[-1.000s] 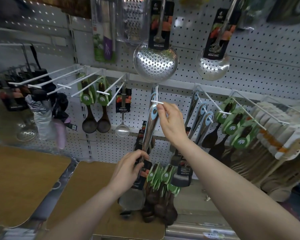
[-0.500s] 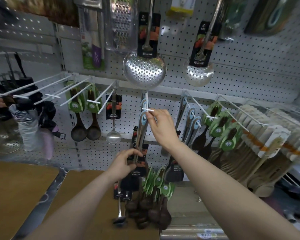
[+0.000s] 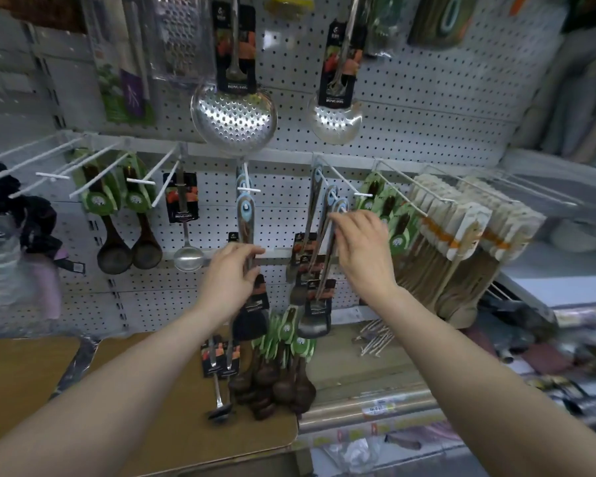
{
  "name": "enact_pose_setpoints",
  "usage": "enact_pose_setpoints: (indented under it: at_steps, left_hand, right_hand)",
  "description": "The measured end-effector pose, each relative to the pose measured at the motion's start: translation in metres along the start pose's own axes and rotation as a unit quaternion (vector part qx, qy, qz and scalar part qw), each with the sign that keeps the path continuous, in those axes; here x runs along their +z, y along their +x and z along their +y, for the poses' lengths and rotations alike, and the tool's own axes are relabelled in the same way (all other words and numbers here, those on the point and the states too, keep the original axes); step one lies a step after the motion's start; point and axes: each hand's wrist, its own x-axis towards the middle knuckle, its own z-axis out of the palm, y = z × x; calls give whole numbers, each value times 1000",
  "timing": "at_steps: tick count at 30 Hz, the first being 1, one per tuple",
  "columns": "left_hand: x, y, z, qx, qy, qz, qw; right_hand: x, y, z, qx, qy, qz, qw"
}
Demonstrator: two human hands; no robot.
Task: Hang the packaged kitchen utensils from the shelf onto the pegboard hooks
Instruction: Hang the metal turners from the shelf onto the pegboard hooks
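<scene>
Right hand (image 3: 362,249) has left the hook (image 3: 249,190); left hand (image 3: 229,278) grips spatula (image 3: 246,256).

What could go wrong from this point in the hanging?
1. The steel turner hangs on the hook near its tip; if the left hand on its handle tugs outward, it might slip off.
2. The right hand is at the crowded turners on the next hook; a nudge could set them swinging or tangle them.
3. The wooden spoons on the shelf stand bunched near its edge and could topple if brushed.
</scene>
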Motion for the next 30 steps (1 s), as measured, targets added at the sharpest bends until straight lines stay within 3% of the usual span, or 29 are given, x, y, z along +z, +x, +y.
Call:
enact_pose_setpoints:
  at_steps: [4,8,20,30]
  left_hand:
    - [14,6,26,54,24,-16,998]
    - [31,28,54,82,43,-26,995]
    - [81,91,101,55,47,-3,997]
    - [96,106,93,75,46,7,996]
  right_hand:
    - [-10,9,45,83,0,9,997]
    - [-7,45,85,113,33,-34,992]
    - [60,128,106,-2,133,-167,977]
    - [85,151,109,8,232,-175,957]
